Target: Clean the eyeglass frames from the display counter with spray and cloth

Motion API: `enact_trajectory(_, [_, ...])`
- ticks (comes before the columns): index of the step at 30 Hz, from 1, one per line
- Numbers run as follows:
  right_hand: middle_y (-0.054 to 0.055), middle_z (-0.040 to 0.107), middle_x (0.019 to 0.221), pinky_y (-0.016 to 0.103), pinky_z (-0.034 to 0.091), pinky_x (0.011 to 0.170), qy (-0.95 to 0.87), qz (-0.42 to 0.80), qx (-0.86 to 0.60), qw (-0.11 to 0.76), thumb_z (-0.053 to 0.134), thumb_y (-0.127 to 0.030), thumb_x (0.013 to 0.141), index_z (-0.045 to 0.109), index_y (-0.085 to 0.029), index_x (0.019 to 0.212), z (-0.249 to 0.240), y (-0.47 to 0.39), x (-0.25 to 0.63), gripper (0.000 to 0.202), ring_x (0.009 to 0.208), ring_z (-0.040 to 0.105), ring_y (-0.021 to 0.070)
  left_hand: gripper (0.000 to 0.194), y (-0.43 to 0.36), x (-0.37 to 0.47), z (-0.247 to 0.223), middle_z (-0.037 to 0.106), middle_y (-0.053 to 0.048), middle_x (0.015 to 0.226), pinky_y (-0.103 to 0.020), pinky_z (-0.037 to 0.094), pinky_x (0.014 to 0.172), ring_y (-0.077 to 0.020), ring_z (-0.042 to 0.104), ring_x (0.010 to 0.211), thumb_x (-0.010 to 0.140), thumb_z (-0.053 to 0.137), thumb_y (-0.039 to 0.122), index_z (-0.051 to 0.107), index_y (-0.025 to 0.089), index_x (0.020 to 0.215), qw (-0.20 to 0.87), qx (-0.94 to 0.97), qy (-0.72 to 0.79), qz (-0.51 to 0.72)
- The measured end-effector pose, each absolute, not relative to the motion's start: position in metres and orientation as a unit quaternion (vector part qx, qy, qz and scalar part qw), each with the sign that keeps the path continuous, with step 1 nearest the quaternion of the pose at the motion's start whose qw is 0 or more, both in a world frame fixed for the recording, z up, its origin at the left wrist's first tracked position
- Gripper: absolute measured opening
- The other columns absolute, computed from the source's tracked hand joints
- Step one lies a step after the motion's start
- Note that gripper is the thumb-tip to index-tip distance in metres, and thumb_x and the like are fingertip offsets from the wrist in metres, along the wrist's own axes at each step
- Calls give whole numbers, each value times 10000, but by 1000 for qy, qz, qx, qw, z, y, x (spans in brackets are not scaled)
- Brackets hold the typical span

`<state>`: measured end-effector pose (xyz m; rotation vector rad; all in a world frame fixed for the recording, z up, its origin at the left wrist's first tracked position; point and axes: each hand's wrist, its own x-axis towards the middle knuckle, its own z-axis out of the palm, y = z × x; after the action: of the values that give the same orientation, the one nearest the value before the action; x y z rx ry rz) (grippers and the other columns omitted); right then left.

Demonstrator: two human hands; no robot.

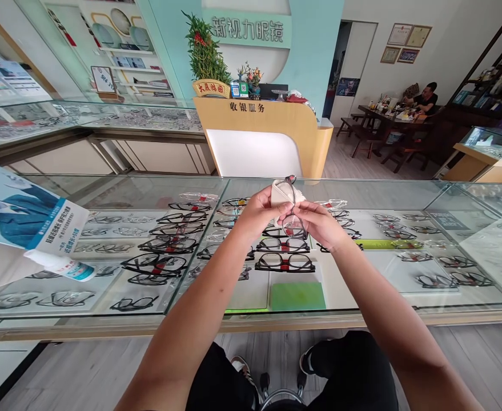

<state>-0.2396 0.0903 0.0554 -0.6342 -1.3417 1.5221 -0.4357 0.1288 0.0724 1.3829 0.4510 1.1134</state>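
A pair of dark-framed glasses is held up on end above the glass counter, between my two hands. My left hand is closed round a cream cloth, which is folded over the upper lens. At the lower lens and frame, my right hand pinches the glasses with thumb and fingers. The lower lens shows uncovered; the cloth hides most of the upper one.
Rows of glasses lie inside the glass display counter. A white spray bottle and a printed box stand at the left. A wooden reception desk is ahead; a person sits at a far table.
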Motion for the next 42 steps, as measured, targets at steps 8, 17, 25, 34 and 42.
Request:
enact_trajectory(8, [85,879,1015,430,650,892,-544,635,-248,490,1008,-602,870,858,-227,1002,51,89,-246,425,981,835,296,663,123,-424,70,625,39,663,-234,377,428,-94,502,510,666,1127,648,699,202,906,582,574,220,532])
enact_trajectory(17, [77,876,996,401,624,869,-549,637,-247,481,1024,-631,865,868,-230,1024,51,84,-254,458,972,826,276,701,115,-419,67,562,66,524,-221,260,328,-83,437,379,720,1046,805,745,205,924,554,528,282,579])
enact_trajectory(25, [70,871,1021,369,581,821,-566,622,-247,481,983,-619,932,829,-227,1017,54,85,-245,429,952,814,252,683,133,-440,71,708,-25,633,-282,529,433,-149,618,468,777,1017,803,740,179,792,585,567,234,531])
enact_trajectory(34, [75,859,1004,357,595,787,-529,658,-233,482,1007,-568,903,777,-227,915,54,92,-236,412,927,820,255,546,135,-450,75,782,-42,832,-306,615,588,-184,711,654,795,1093,455,796,166,1150,636,611,156,444])
enact_trajectory(42, [93,876,1034,347,568,768,-523,666,-229,480,1026,-569,864,841,-217,1000,47,88,-248,420,957,830,267,586,120,-431,73,624,57,601,-223,421,385,-98,518,443,745,1117,556,737,188,999,599,575,207,518])
